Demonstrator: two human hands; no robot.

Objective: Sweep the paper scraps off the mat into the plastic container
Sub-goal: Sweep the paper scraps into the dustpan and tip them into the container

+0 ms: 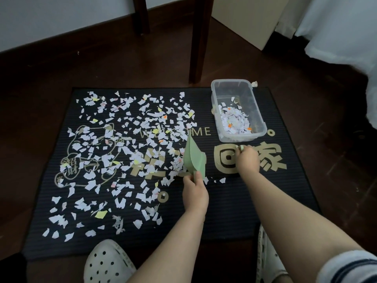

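White, yellow and orange paper scraps (122,152) cover the left and middle of a black doormat (265,201) with gold lettering. A clear plastic container (232,81) stands on the mat's far right corner, with a heap of scraps (235,120) inside. My left hand (194,196) grips the bottom of a pale green dustpan (193,158), which stands on edge at the right border of the scraps. My right hand (247,160) is to the right of the dustpan, just in front of the container. It is curled round a small pale green tool (241,148), which it mostly hides.
Two dark wooden chair legs (199,37) stand behind the mat on the dark wood floor. White fabric (336,27) hangs at the right and a cream cabinet (244,21) is at the back. My white clogs (108,262) are at the mat's near edge.
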